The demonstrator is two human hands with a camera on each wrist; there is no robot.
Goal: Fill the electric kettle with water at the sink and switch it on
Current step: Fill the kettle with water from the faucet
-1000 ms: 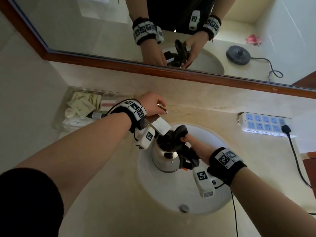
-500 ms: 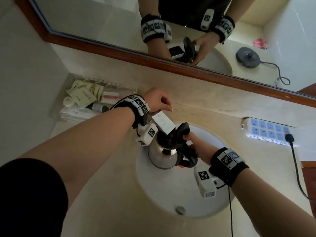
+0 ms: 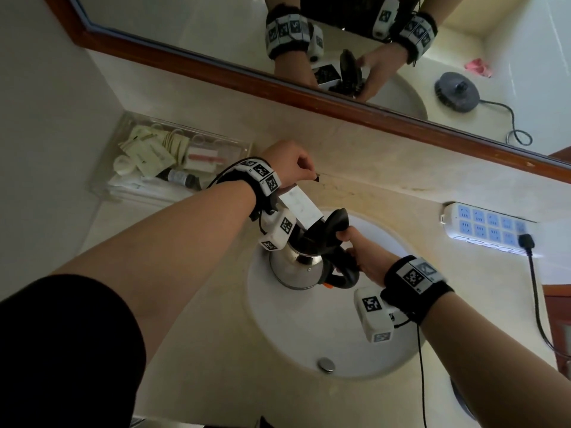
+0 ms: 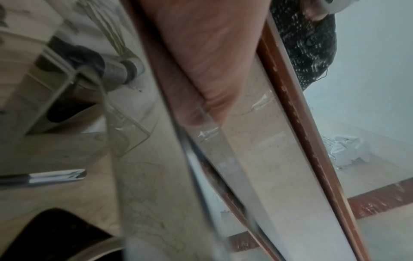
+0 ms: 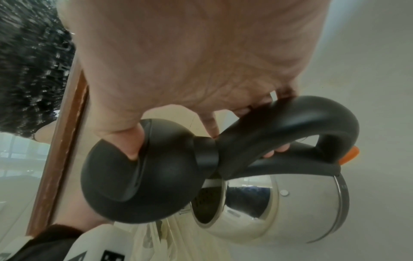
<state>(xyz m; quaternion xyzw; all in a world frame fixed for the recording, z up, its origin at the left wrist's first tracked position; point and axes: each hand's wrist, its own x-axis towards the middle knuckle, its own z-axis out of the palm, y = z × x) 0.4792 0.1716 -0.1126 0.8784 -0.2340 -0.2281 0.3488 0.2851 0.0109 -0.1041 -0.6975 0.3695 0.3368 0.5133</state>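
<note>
The steel electric kettle (image 3: 293, 267) stands in the white sink basin (image 3: 309, 335) with its black lid (image 3: 327, 233) flipped open, its mouth under the flat white tap spout (image 3: 301, 208). My right hand (image 3: 361, 254) grips the black handle (image 5: 290, 120), the thumb against the lid (image 5: 145, 173). An orange switch (image 5: 350, 155) sits at the foot of the handle. Behind the spout, my left hand (image 3: 293, 168) curls round the tap lever (image 3: 317, 178); the left wrist view shows my fingers (image 4: 201, 98) on the thin metal lever. Whether water runs, I cannot tell.
A clear tray (image 3: 129, 193) of toiletries sits left of the sink. On the counter at the right lies a white power strip (image 3: 485, 230) with a black plug and cable. The mirror shows the kettle's round black base (image 3: 457, 92). A drain knob (image 3: 326, 364) sits at the basin's near rim.
My left hand has curled more tightly over the tap lever. The kettle has shifted slightly left under the spout, still held by my right hand.
</note>
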